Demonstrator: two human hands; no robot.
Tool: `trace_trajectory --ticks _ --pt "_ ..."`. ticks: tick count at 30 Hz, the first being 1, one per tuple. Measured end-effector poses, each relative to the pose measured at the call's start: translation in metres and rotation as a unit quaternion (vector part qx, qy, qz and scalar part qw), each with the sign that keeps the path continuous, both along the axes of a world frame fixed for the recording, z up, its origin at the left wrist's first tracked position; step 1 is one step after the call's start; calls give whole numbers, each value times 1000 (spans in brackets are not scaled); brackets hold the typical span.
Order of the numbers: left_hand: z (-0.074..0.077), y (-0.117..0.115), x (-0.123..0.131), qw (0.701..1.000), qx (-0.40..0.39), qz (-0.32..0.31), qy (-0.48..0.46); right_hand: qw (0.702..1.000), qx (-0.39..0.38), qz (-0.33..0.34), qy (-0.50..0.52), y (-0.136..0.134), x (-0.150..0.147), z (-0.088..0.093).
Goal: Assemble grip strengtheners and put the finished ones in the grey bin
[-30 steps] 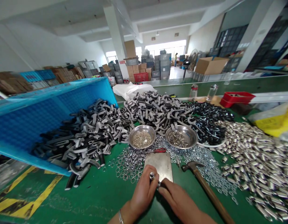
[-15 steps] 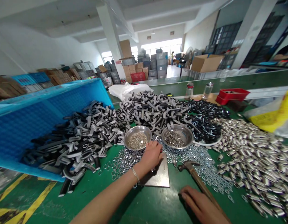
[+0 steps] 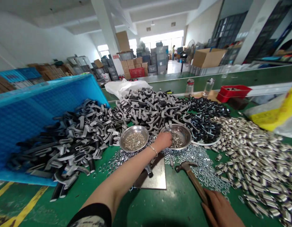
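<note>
Left hand [image 3: 164, 141]: was at the pin bowl [image 3: 187, 141], fingers over the pins [image 3: 177, 143]; whether parted or together could not be told. Right hand [image 3: 222, 208]: nearer the hammer [image 3: 195, 182], fingers wrapped round its handle, which pointed forward-left. Second bowl [image 3: 122, 145]: held small metal bits [image 3: 134, 142]. Blue crate [image 3: 39, 105]: held grey-and-black parts [image 3: 80, 126].

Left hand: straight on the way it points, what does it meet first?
Likely the small metal pins in the right-hand metal bowl; the left hand's fingertips may be touching them, depth unclear.
</note>
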State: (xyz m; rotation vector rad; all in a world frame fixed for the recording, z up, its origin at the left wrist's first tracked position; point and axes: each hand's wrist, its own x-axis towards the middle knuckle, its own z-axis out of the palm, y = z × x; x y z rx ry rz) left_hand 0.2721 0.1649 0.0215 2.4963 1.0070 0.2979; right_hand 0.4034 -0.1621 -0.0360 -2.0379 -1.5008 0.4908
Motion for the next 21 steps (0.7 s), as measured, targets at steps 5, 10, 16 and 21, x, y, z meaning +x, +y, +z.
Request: trace_trajectory --ticks 5,10,16,21 --pt "18 -13 -18 993 -33 35 -108 962 -118 9 245 36 -8 26" --pt "22 -48 -103 957 -181 50 -222 938 -114 -6 326 32 -16 41" --pt "0 -84 -178 939 -233 148 -208 807 -216 -36 549 32 -52 31" --pt "-18 -80 -173 969 -133 178 -111 817 -204 -45 537 52 -64 47"
